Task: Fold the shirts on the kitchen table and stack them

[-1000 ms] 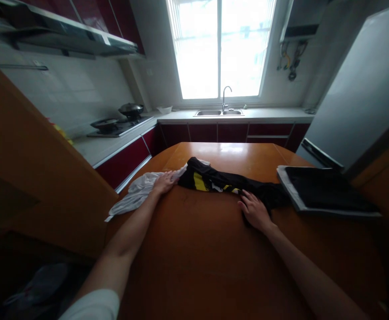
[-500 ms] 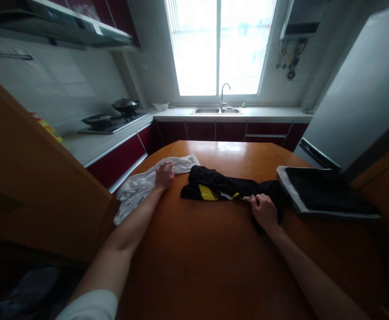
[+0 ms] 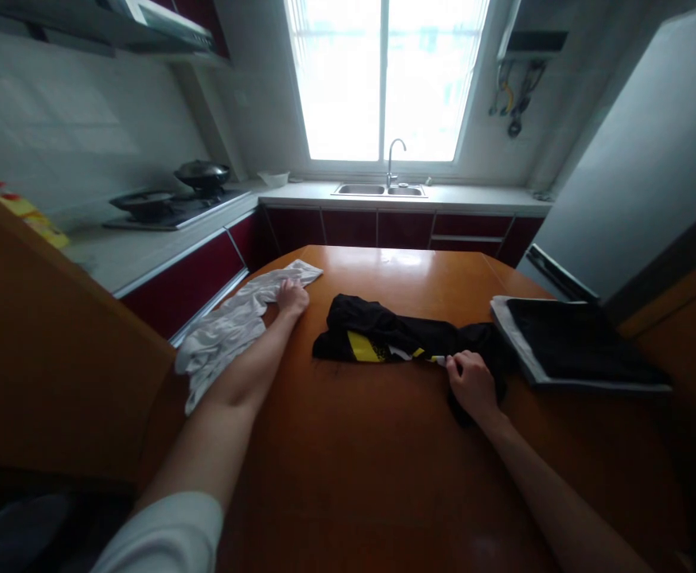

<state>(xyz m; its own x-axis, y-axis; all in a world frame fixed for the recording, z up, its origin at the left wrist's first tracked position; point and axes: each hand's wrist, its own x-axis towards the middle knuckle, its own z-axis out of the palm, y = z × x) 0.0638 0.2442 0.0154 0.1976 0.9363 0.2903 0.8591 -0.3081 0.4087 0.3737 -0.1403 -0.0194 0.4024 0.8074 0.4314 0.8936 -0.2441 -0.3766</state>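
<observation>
Left hand (image 3: 293,297) is laid on the white cloth (image 3: 228,326), fingers curled onto the fabric near its far end. Whether it's actually pinched or just pressed flat can't be told from here. The cloth is strung out along the left edge of the table (image 3: 383,477), one end drooping over the side, so it looks like it's being pinned to stop it sliding off.

Right hand (image 3: 472,382) is closed on the near edge of the black garment (image 3: 401,338), a bit of white hem nipped between thumb and fingers. That's probably the grip for tugging it flat.

The garment is bunched in a long crumpled strip across the middle of the table, black with a yellow patch and small white bits showing. It's kept apart from the cloth, and its right end nearly touches the dark folded pile (image 3: 574,342) sitting at the right.
</observation>
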